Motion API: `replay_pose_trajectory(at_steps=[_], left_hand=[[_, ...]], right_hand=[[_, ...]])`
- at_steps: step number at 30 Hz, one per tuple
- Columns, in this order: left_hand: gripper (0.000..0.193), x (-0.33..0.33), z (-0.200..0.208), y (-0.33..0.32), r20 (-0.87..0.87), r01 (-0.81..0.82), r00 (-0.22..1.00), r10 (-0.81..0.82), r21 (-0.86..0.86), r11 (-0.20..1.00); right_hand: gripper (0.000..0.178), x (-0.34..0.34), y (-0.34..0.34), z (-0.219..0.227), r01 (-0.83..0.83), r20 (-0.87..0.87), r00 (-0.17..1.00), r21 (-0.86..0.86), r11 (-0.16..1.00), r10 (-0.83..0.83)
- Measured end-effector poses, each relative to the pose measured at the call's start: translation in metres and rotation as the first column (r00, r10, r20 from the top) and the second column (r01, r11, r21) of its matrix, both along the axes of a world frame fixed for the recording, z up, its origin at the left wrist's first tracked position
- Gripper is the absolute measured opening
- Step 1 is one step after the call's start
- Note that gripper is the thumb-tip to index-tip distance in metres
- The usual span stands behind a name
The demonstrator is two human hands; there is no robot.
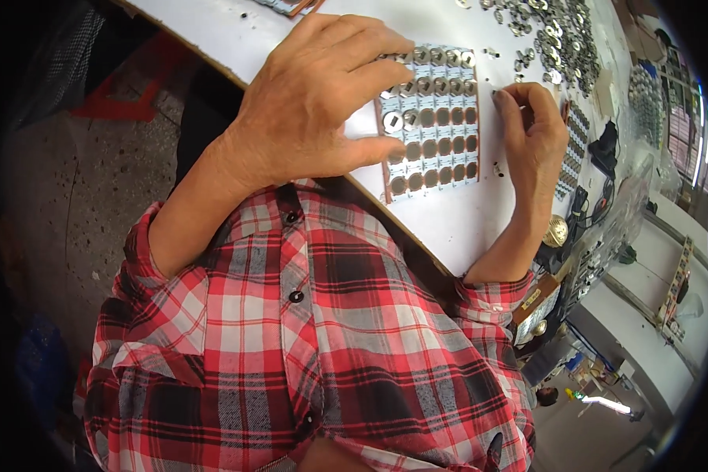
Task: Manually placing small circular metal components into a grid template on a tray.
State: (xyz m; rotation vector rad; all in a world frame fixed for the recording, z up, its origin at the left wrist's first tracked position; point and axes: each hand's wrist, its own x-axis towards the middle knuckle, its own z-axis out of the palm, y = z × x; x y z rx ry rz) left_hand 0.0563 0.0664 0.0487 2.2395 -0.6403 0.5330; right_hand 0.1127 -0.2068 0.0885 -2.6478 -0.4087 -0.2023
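A: What is the biggest thing in front of you?

B: The white table (pixel 456 216). Everything else I will place against the grid tray (pixel 433 118) that lies on it near its front edge.

A: What does that tray hold?

B: It is a flat, pale blue tray with a brown rim, divided into rows of small round pockets. The far rows are filled with shiny metal rings, the near rows show only dark brown pockets. One ring (pixel 392 121) sits in a pocket on the tray's left side, just beyond your thumb.

A: And your hands?

B: Your left hand (pixel 315 102) lies spread over the left part of the tray, fingers curled forward onto the filled far rows, thumb stretched along the tray's left edge. I cannot tell if it pinches anything. Your right hand (pixel 531 130) rests just right of the tray, fingers bent inward with the tips together near the tray's far right corner; whether a ring is between them is hidden.

A: What else is there?

B: Beyond the tray to the right, a loose pile of metal rings (pixel 554 35) is spread on the table. A few single rings lie between that pile and the tray. Right of your right hand, a second narrow strip tray (pixel 572 149) runs along the table edge. Beyond the tray to the left, the corner of another brown-rimmed tray (pixel 291 6) shows at the picture's top.
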Motion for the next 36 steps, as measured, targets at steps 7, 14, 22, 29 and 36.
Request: replay_pose_trajectory(at_steps=[7,14,22,29,36], left_hand=[[0.053,0.003,0.012,0.008,-0.015,0.070,0.997,-0.070,0.004,0.998],[0.053,0.003,0.013,0.008,-0.034,0.063,0.997,-0.063,-0.005,0.998],[0.054,0.035,-0.029,0.001,0.645,-0.034,0.764,-0.016,0.066,0.997],[0.059,0.018,-0.020,-0.002,0.622,-0.140,0.782,0.032,0.125,0.982],[0.064,-0.003,0.023,-0.002,-0.122,0.026,0.992,-0.027,-0.010,1.000]], right_hand=[[0.014,-0.025,0.028,0.007,0.077,-0.220,0.975,0.495,0.866,0.039],[0.016,-0.041,0.049,0.007,0.183,-0.505,0.841,0.605,0.775,0.196],[0.015,-0.043,0.049,0.009,0.107,-0.451,0.879,0.497,0.861,0.152],[0.013,-0.045,0.050,0.004,0.083,-0.415,0.890,0.554,0.829,0.188],[0.014,-0.043,0.045,0.008,0.025,-0.424,0.883,0.471,0.882,0.202]])
